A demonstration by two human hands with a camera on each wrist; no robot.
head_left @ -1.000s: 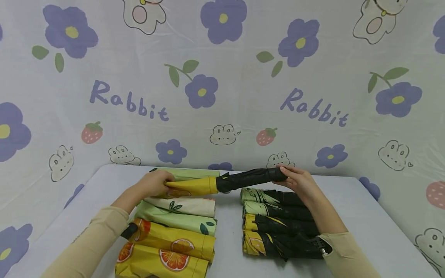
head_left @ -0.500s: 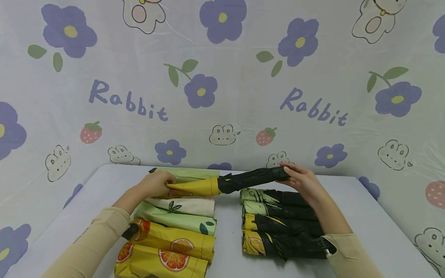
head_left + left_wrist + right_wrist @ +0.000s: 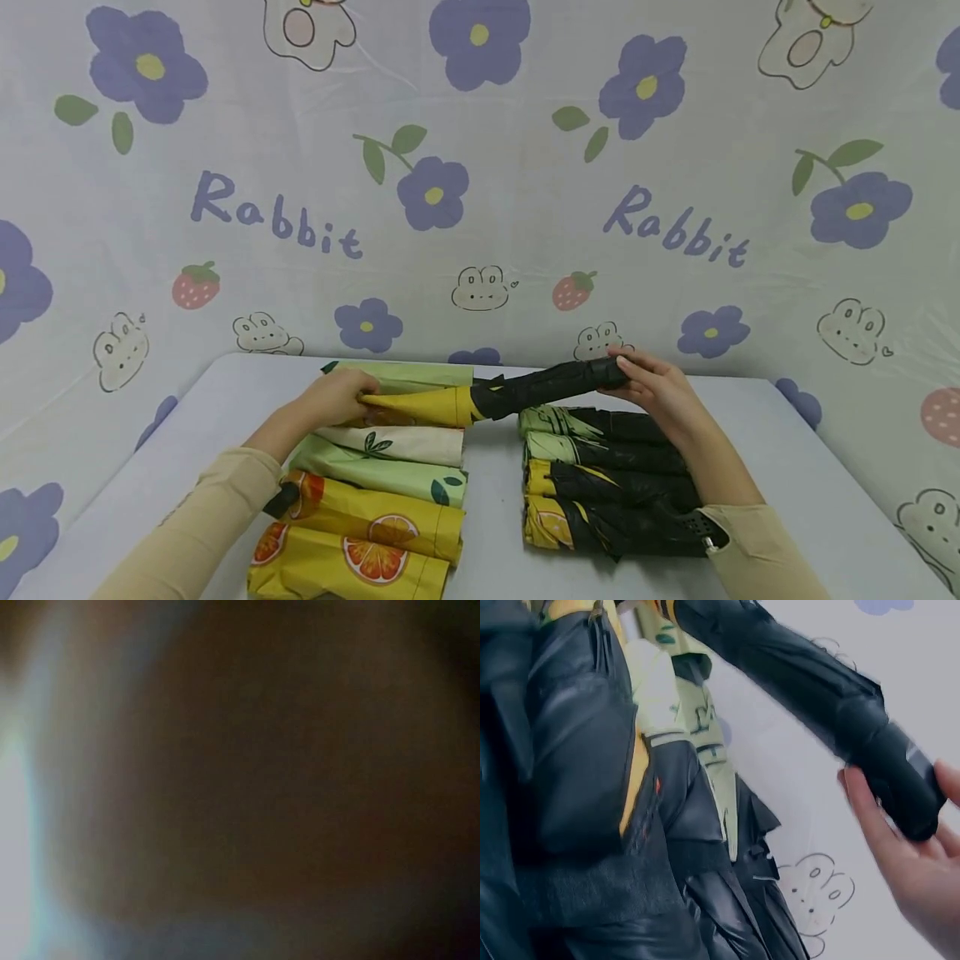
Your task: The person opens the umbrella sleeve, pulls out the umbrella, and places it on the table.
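A folded umbrella [image 3: 547, 389] with a black rolled canopy juts from a yellow sleeve [image 3: 423, 406] and slants up to the right. My left hand [image 3: 336, 398] grips the sleeve's left end. At the umbrella's black handle end [image 3: 904, 795] my right hand [image 3: 652, 385] holds on with thumb and fingers, as the right wrist view also shows. Under and in front of the left hand lie printed sleeves: a cream one [image 3: 420, 446], a green one [image 3: 405, 477] and yellow ones with orange slices [image 3: 375, 560]. The left wrist view is dark and blurred.
Several folded black umbrellas [image 3: 622, 525] with green or yellow tips lie in a row at the right of the white table [image 3: 795, 467]. Another pale green sleeve [image 3: 420, 377] lies at the back left. A printed curtain [image 3: 525, 167] hangs behind the table.
My right hand has shifted slightly right and up with the umbrella's handle end, and the sleeve's mouth has moved a little right. The left hand has stayed nearly still.
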